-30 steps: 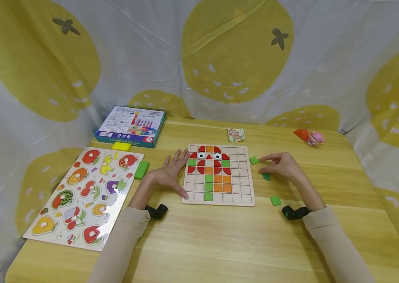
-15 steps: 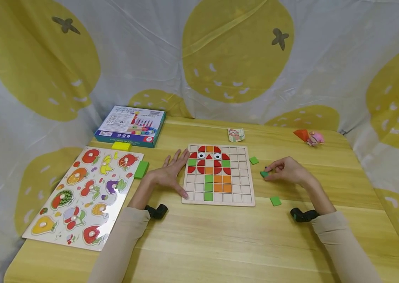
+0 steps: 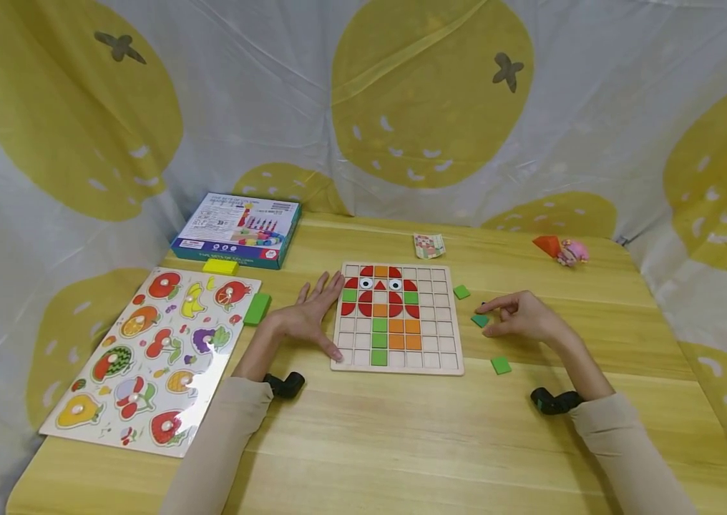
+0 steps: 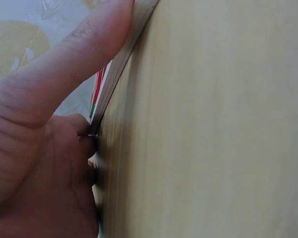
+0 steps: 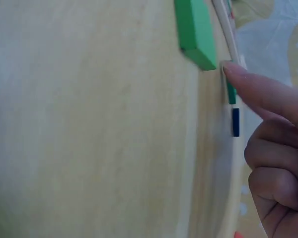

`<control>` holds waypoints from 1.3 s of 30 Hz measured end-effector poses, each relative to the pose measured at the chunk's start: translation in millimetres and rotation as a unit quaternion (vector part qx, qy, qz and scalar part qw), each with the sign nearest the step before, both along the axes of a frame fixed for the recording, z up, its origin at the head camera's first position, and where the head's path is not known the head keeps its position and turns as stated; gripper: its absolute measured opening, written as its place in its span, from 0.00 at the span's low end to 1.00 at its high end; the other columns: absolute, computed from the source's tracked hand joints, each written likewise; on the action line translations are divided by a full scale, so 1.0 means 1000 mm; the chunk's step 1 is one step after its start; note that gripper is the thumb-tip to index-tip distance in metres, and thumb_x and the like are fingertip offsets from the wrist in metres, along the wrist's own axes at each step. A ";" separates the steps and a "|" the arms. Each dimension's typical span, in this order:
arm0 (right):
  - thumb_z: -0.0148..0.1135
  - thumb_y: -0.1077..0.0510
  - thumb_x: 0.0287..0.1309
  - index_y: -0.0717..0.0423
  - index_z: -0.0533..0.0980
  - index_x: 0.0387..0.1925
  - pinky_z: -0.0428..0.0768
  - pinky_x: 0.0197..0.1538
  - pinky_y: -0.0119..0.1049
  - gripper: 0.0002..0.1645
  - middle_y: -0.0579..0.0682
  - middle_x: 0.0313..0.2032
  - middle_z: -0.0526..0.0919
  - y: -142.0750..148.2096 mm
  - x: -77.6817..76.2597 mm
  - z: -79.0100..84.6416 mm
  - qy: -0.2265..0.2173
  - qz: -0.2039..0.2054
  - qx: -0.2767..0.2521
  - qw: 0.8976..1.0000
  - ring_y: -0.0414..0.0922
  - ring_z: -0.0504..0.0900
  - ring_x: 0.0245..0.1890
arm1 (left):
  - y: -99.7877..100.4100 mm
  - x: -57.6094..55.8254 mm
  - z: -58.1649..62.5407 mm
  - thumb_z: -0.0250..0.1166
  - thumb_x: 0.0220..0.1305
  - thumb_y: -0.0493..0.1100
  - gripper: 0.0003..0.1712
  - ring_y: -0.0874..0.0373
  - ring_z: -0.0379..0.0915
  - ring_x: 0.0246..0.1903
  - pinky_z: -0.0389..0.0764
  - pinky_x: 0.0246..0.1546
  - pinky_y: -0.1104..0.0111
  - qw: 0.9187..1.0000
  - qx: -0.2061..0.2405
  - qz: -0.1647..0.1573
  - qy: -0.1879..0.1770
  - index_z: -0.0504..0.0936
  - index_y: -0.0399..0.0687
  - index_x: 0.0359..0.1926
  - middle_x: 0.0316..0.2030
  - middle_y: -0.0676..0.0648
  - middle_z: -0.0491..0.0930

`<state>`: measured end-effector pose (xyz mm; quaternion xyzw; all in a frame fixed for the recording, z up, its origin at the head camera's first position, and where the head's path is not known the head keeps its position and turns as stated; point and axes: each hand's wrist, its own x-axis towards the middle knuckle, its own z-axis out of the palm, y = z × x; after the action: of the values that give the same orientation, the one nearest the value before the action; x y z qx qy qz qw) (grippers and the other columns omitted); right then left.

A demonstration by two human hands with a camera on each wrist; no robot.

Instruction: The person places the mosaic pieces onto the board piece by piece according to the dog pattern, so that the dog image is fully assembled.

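A wooden grid board (image 3: 441,343) lies mid-table, with red, orange and green pieces and two eye tiles (image 3: 396,285) set in some cells. My left hand (image 3: 302,320) rests spread along its left edge, thumb (image 4: 89,59) at the near corner. To the board's right, my right hand (image 3: 521,318) has thumb and index finger at opposite sides of a small dark green piece (image 3: 480,320); its other fingers are curled. In the right wrist view a fingertip overlaps this dark green piece (image 5: 231,91). A dark blue piece (image 5: 236,122) lies just beyond it.
Light green square tiles lie above (image 3: 462,292) and below (image 3: 501,365) the right hand. A picture card (image 3: 429,246) is behind the board. Leftward are a fruit puzzle (image 3: 151,365), a green block (image 3: 257,309), a yellow block (image 3: 220,267) and a box (image 3: 237,229).
My right hand has drawn back slightly from the upper green tile. The dark green piece, tilted up between its fingertips half a second ago, now looks flatter and turned. My left hand stays put.
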<state>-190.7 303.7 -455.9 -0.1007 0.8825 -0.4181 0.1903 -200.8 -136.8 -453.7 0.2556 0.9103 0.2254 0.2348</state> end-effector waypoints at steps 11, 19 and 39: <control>0.75 0.56 0.46 0.56 0.85 0.43 0.56 0.21 0.31 0.19 0.42 0.15 0.60 -0.005 -0.011 -0.006 0.007 0.012 -0.018 1.000 0.35 0.55 0.16 | 0.000 0.000 0.001 0.79 0.33 0.66 0.84 0.47 0.12 0.75 0.22 0.73 0.45 1.000 0.004 0.000 -0.002 0.28 0.48 0.76 0.77 0.48 0.22; 0.76 0.54 0.45 0.57 0.84 0.40 0.57 0.23 0.30 0.19 0.44 0.16 0.59 -0.027 -0.006 0.008 0.008 0.004 -0.024 1.000 0.36 0.57 0.18 | 0.000 0.000 -0.001 0.79 0.32 0.66 0.85 0.46 0.13 0.75 0.22 0.72 0.43 1.000 0.009 -0.005 0.001 0.28 0.46 0.76 0.77 0.47 0.22; 0.81 0.53 0.37 0.53 0.86 0.32 0.54 0.22 0.31 0.17 0.45 0.14 0.60 -0.105 0.017 0.008 0.010 -0.066 -0.001 0.998 0.43 0.58 0.19 | 0.000 -0.001 0.000 0.79 0.32 0.67 0.85 0.47 0.12 0.75 0.22 0.73 0.45 1.000 -0.001 -0.005 0.001 0.28 0.48 0.76 0.76 0.47 0.21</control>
<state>-174.1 199.1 -448.0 -0.0470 0.8889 -0.4291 0.1534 -201.3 -137.2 -453.2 0.2597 0.9096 0.2233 0.2351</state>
